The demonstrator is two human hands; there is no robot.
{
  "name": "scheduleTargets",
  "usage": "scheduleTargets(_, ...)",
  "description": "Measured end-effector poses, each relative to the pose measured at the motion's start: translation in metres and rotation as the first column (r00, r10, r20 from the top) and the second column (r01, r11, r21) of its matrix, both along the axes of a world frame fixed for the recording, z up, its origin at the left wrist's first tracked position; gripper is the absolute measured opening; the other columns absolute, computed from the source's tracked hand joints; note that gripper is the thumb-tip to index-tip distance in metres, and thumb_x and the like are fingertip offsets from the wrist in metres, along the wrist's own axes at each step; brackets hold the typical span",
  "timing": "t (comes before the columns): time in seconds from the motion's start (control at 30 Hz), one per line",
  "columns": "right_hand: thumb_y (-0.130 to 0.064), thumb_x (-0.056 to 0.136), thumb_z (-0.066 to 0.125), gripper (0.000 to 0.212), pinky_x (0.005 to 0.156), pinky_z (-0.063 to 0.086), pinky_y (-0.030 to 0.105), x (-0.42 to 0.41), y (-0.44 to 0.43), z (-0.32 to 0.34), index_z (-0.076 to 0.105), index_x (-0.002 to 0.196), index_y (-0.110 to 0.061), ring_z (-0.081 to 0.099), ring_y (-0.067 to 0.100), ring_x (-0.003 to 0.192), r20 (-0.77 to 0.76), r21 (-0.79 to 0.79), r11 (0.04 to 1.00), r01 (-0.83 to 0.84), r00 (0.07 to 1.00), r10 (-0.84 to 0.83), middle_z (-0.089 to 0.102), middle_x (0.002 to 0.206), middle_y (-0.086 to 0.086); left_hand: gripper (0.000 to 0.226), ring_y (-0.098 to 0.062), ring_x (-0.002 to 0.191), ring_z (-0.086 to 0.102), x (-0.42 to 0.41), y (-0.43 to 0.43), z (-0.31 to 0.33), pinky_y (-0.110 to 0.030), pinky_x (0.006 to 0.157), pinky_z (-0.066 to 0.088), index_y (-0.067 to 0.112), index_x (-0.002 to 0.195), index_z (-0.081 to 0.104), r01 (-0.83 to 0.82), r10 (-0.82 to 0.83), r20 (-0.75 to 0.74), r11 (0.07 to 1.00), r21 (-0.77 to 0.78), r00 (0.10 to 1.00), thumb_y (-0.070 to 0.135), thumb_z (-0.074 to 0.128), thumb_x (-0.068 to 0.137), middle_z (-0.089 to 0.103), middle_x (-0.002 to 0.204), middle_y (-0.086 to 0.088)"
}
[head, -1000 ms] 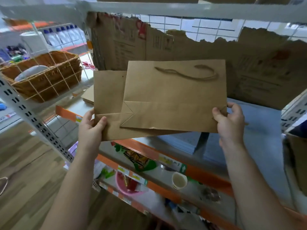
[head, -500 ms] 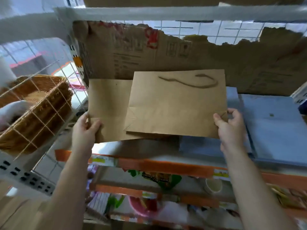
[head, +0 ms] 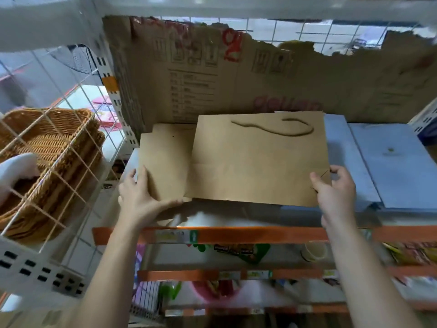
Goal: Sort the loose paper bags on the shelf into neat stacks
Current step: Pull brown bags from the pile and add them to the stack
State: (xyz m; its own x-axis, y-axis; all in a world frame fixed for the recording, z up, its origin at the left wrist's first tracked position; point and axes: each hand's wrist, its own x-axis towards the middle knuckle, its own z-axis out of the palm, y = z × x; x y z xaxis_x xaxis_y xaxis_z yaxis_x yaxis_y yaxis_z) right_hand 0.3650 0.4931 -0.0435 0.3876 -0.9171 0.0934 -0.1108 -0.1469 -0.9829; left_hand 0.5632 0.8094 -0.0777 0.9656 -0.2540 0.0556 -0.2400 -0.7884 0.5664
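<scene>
Left hand (head: 139, 197) and right hand (head: 335, 194) pinch near corners of brown bags (head: 257, 162) over the shelf edge (head: 260, 234).

On the shelf (head: 236, 234), the top bag (head: 257, 162) is lying over the lower bag (head: 165, 162), shifted toward 3 o'clock so that the lower bag is sticking out at 9 o'clock. The left hand (head: 139, 197) is holding the lower bag's 7 o'clock corner, and the right hand (head: 335, 192) is pinching the top bag's 5 o'clock corner. A cardboard sheet (head: 260, 79) is standing behind both bags at 12 o'clock. Two flat piles (head: 397, 166) are lying just beside the bags at 3 o'clock. At 9 o'clock, beyond a wire grid (head: 78, 138), a basket (head: 47, 150) is sitting. At 6 o'clock, below the shelf, a cup (head: 313, 252) is standing on a lower shelf (head: 279, 259).
</scene>
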Motion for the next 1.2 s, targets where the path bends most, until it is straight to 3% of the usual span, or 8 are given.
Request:
scheduleTargets(0.17, -0.017, 0.089, 0.067, 0.021, 0.082, 0.051, 0.034, 0.005, 0.011, -0.004, 0.053, 0.103, -0.026, 0.063, 0.021, 0.098, 0.001, -0.006, 1.0, 0.008, 1.0, -0.008, 0.066, 0.107, 0.003, 0.122, -0.035, 0.129, 0.029, 0.0, 0.0, 0.002, -0.052, 0.104, 0.033, 0.013, 0.134, 0.031, 0.106, -0.115, 0.117, 0.991, 0.083, 0.986, 0.086, 0.062, 0.042, 0.031, 0.143, -0.016)
scheduleTargets(0.33, -0.015, 0.089, 0.066, 0.02, 0.081, 0.049, 0.032, 0.013, 0.021, -0.004, 0.054, 0.099, -0.027, 0.063, 0.019, 0.097, 0.006, 0.021, 1.0, -0.014, 1.0, 0.014, 0.066, 0.102, -0.002, 0.094, -0.038, 0.128, 0.036, 0.022, -0.007, 0.006, -0.048, 0.098, 0.04, 0.0, 0.14, 0.033, 0.159, -0.194, 0.211, 0.973, 0.168, 0.958, 0.041, 0.078, 0.068, 0.036, 0.142, -0.018)
scheduleTargets(0.47, -0.014, 0.09, 0.065, 0.02, 0.078, 0.049, 0.028, 0.022, 0.027, -0.001, 0.054, 0.105, -0.022, 0.064, 0.016, 0.095, 0.034, 0.06, 0.997, -0.048, 0.998, 0.046, 0.067, 0.104, 0.001, 0.09, -0.034, 0.134, 0.033, 0.031, -0.009, 0.004, -0.046, 0.101, 0.037, 0.0, 0.145, 0.031, 0.194, -0.222, 0.224, 0.971, 0.142, 0.949, 0.037, 0.073, 0.075, 0.031, 0.15, -0.017)
scheduleTargets(0.6, -0.013, 0.091, 0.063, 0.019, 0.078, 0.051, 0.03, 0.042, 0.037, 0.003, 0.053, 0.106, -0.019, 0.064, 0.015, 0.094, 0.054, 0.089, 0.989, -0.121, 0.992, 0.116, 0.067, 0.102, 0.001, 0.07, -0.028, 0.139, 0.031, 0.034, 0.002, -0.008, -0.042, 0.109, 0.031, 0.007, 0.148, 0.032, 0.179, -0.166, 0.225, 0.983, -0.037, 0.96, 0.028, 0.063, 0.089, 0.033, 0.153, -0.011)
scheduleTargets(0.73, -0.008, 0.093, 0.06, 0.03, 0.085, 0.051, 0.03, 0.075, 0.046, 0.01, 0.052, 0.121, -0.013, 0.063, 0.014, 0.1, 0.007, 0.067, 0.967, -0.244, 0.97, 0.244, 0.066, 0.114, 0.006, 0.042, -0.027, 0.124, 0.05, 0.025, 0.017, -0.02, -0.032, 0.1, 0.035, 0.007, 0.142, 0.043, 0.019, 0.065, 0.257, 0.949, -0.313, 0.964, 0.016, 0.042, 0.101, 0.053, 0.136, -0.014)
scheduleTargets(0.83, -0.006, 0.088, 0.062, 0.053, 0.089, 0.051, 0.041, 0.093, 0.05, 0.01, 0.038, 0.134, -0.021, 0.062, 0.021, 0.102, -0.133, -0.005, 0.955, -0.296, 0.947, 0.293, 0.063, 0.112, 0.004, 0.045, -0.026, 0.121, 0.051, 0.019, 0.021, -0.023, -0.031, 0.098, 0.035, 0.005, 0.139, 0.046, 0.003, 0.085, 0.25, 0.943, -0.333, 0.964, 0.025, 0.035, 0.1, 0.057, 0.132, -0.015)
scheduleTargets(0.97, -0.006, 0.087, 0.058, 0.047, 0.075, 0.043, 0.028, 0.098, 0.054, 0.001, 0.044, 0.131, -0.015, 0.052, 0.015, 0.086, -0.443, -0.293, 0.87, -0.397, 0.863, 0.244, 0.057, 0.111, 0.008, 0.051, -0.026, 0.12, 0.052, 0.013, 0.019, -0.024, -0.034, 0.098, 0.037, 0.006, 0.137, 0.048, 0.008, 0.082, 0.278, 0.951, -0.308, 0.957, 0.032, 0.031, 0.097, 0.057, 0.131, -0.014)
scheduleTargets(1.2, -0.021, 0.098, 0.046, 0.041, 0.102, 0.034, 0.044, 0.094, 0.072, -0.016, 0.044, 0.138, -0.014, 0.037, 0.04, 0.125, -0.709, -0.466, 0.74, -0.485, 0.705, 0.015, 0.032, 0.145, 0.021, 0.041, -0.029, 0.118, 0.052, 0.014, 0.019, -0.027, -0.042, 0.097, 0.04, 0.002, 0.135, 0.049, 0.0, 0.052, 0.264, 0.981, -0.194, 0.963, 0.023, 0.04, 0.102, 0.058, 0.127, -0.016)
